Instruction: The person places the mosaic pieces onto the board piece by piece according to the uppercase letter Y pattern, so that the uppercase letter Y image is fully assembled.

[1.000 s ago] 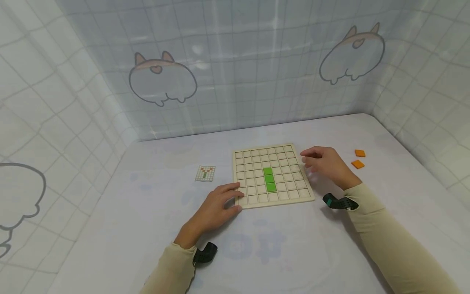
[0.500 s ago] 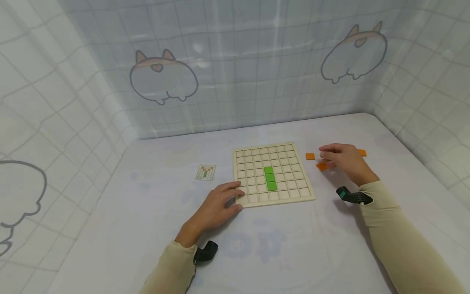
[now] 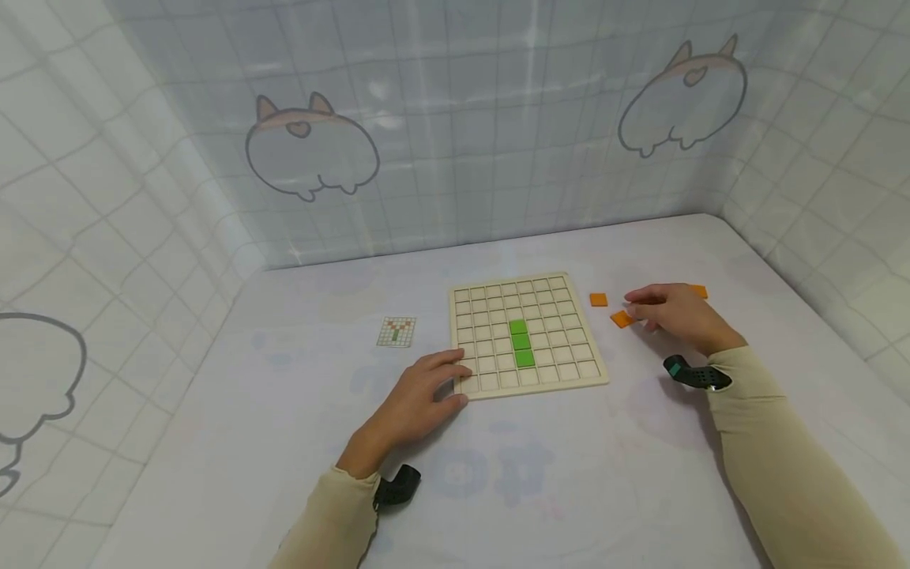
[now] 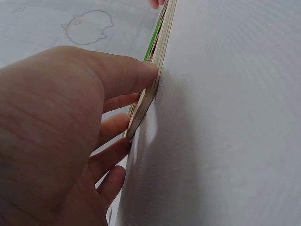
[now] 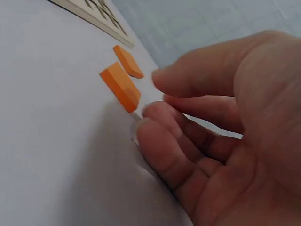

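A square wooden grid board [image 3: 562, 324] lies on the table, with a column of three green tiles [image 3: 521, 341] set in its middle cells. At its near left corner rests my left hand [image 3: 419, 399], fingertips over the left edge and thumb [image 4: 136, 75] against the front edge. To the right of the board lie two orange tiles, a farther one [image 3: 599, 299] and a nearer one [image 3: 622, 319]. My right hand [image 3: 675, 312] hovers beside the nearer tile, its fingers loosely bent; in the right wrist view nothing is between thumb and fingers.
Another orange tile [image 3: 699, 292] shows partly behind the right hand. Left of the board lies a small pattern card [image 3: 396, 332] printed with a grid of orange and green squares. Tile-patterned curtains [image 3: 455, 158] enclose the back and sides of the table [image 3: 249, 442].
My right hand has moved right from beside the board, first to the orange tiles, then slightly off the nearer one. Two orange tiles now show beside the board. The left hand stays put.
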